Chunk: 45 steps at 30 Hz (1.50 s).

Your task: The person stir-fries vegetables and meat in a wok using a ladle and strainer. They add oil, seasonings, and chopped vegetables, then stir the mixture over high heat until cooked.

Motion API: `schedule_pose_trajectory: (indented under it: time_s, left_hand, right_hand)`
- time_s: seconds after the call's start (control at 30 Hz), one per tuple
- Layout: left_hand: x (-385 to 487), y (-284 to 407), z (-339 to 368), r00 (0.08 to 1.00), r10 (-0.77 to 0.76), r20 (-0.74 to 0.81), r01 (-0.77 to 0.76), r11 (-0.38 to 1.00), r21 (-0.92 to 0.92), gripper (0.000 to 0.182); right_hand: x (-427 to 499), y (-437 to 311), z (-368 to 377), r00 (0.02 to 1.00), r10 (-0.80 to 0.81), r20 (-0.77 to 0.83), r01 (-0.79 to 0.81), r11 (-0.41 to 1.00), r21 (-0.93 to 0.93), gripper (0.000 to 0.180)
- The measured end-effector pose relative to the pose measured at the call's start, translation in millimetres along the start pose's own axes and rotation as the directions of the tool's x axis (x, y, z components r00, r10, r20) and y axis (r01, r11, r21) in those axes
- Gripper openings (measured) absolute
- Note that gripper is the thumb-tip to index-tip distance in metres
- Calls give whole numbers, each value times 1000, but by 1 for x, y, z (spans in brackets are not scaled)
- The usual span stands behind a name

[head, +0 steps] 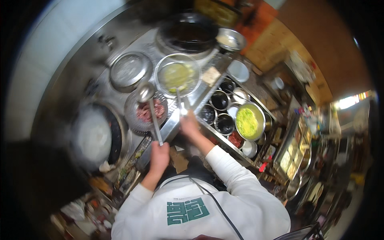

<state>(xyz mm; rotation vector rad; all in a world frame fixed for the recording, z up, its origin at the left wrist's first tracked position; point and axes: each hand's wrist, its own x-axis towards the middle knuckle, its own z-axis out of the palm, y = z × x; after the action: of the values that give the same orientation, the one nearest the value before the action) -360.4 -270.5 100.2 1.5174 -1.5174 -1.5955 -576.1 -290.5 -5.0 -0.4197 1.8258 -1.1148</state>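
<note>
My left hand (160,156) is closed around the end of a long metal handle. At its far end the ladle bowl (146,92) hangs over a perforated metal strainer (131,112) that holds pinkish sliced meat (147,112). My right hand (189,124) grips the handle of a round strainer (200,78), blurred by motion. Pale green food (177,75), apparently shredded vegetable, sits inside its rim. Whether that strainer rests on the steel stovetop (118,99) or hovers above it, I cannot tell.
A steaming wok (94,133) stands at left, a dark wok (188,33) at the back. Between them is a round metal lid or pan (131,70). Several seasoning pots (220,100) fill the right-hand tray, with a bowl of chopped greens (250,121). Another metal bowl (232,39) stands back right.
</note>
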Motion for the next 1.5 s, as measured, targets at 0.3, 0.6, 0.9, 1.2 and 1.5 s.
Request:
schedule_pose_trajectory:
  time_s: [0.3, 0.6, 0.9, 1.2, 1.5]
  left_hand:
    - [42, -2, 2, 942, 272, 197, -306, 938, 163, 28]
    - [136, -5, 76, 801, -220, 557, 569, 571, -592, 26]
    - [152, -31, 103, 956, -285, 62, 288, 957, -38, 43]
    - [152, -78, 123, 965, -253, 68, 256, 966, -33, 38]
    - [154, -65, 112, 953, -249, 171, 261, 964, -49, 40]
  right_hand:
    - [-38, -69, 34, 975, -4, 221, -40, 980, 194, 22]
    - [-39, -82, -28, 984, 43, 171, -29, 996, -86, 39]
    - [-2, -265, -215, 937, 270, 223, 7, 624, -781, 74]
    - [124, -415, -139, 774, 163, 612, 631, -133, -764, 47]
    - [153, -416, -46, 901, 375, 216, 351, -341, -872, 28]
